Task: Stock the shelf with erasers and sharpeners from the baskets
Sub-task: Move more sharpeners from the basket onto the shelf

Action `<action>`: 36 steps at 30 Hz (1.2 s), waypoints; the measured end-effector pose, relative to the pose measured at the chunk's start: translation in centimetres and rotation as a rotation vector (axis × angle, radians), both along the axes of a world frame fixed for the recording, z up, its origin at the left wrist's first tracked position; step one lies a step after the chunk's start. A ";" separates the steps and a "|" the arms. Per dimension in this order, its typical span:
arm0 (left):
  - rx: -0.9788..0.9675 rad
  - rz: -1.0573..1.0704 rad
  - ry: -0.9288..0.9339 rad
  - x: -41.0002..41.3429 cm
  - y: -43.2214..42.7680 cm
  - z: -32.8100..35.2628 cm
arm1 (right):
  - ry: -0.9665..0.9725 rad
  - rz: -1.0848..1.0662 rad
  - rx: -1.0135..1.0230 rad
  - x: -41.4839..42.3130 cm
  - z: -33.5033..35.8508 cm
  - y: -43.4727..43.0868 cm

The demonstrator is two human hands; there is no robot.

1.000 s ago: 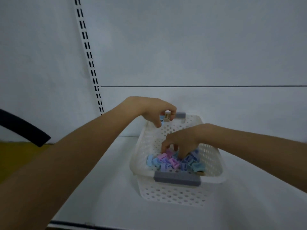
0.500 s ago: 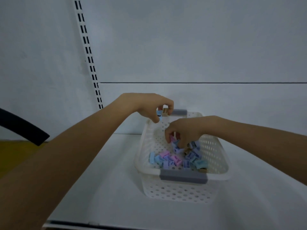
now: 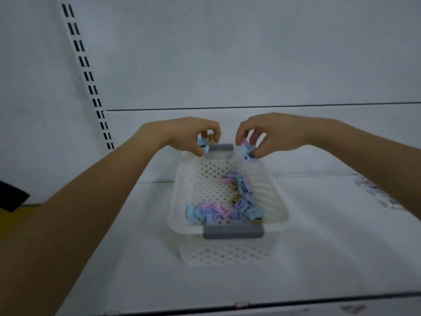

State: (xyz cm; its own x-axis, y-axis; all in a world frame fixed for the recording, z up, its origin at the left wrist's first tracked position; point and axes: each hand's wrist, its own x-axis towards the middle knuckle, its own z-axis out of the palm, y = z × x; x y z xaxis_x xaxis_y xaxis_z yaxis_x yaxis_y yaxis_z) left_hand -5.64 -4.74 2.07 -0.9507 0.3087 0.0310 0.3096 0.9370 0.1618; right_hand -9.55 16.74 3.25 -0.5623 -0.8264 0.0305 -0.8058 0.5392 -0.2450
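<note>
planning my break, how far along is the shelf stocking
Early on. Done: only a blurred cluster of small items at the right edge of the shelf, possibly stocked. In hand: the left hand pinches blue and tan sharpeners, the right hand pinches pink and blue sharpeners, both above the far end of the white basket. Left: a pile of pastel sharpeners in it.

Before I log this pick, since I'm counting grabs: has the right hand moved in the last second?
Yes. The right hand rose out of the white basket, from the sharpener pile to beside the far grey handle, holding blue and pink sharpeners.
</note>
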 end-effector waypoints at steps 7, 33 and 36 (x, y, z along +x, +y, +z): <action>-0.107 -0.053 0.032 -0.3 7.1 2.3 | 0.047 -0.102 0.015 0.4 0.3 7.7; -0.244 -0.434 -0.241 -8.3 57.0 -3.9 | -0.063 -0.610 0.126 -0.5 -8.0 54.9; -0.304 -0.500 -0.189 -10.1 60.9 -4.5 | -0.044 -0.621 0.163 -1.6 -8.6 57.8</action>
State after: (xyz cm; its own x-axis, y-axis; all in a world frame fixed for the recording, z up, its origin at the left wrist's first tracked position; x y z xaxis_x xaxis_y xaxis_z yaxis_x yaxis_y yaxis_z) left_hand -15.74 56.16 -2.40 -0.6686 0.6876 -0.2830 0.7158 0.6983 0.0054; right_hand -11.19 74.51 -5.34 -0.9354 -0.3385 -0.1021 -0.3224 0.9352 -0.1465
